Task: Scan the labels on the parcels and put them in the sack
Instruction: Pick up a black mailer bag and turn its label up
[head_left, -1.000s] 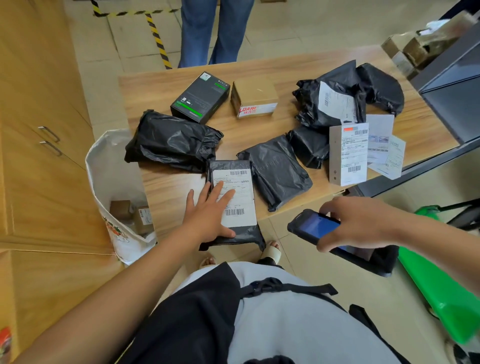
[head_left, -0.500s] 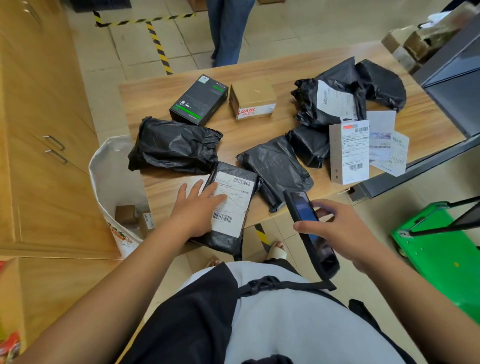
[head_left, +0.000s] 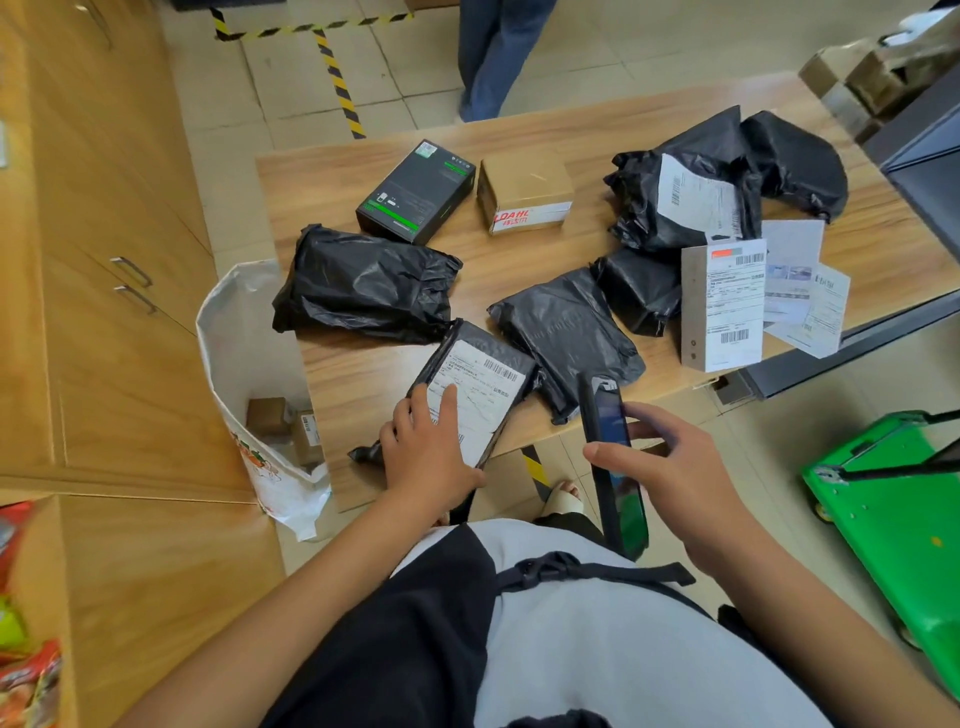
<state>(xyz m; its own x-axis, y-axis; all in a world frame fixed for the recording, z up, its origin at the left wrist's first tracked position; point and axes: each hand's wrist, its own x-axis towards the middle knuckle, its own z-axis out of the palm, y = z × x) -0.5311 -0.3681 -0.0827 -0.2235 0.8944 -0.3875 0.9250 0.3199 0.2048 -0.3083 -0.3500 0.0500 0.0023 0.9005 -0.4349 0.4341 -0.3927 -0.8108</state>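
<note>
The labelled parcel (head_left: 480, 382), slanting far-right, is being pressed by the flat left hand (head_left: 423, 452); just right of it the scanner (head_left: 605, 415) is being gripped by the right hand (head_left: 675, 467)

This is a parcel sorting or collection point. A wooden table (head_left: 363, 379) carries black mailer bags (head_left: 363, 283), a cardboard box (head_left: 524, 179) and a white carton (head_left: 722, 306) bearing barcoded shipping labels. At its near edge is a handheld scanner (head_left: 608, 431). On the tiled floor to the left, a white sack (head_left: 234, 332) holds small boxes. Striped hazard tape (head_left: 337, 78) marks the far floor, and a green trolley (head_left: 893, 499) stands to the right.
</note>
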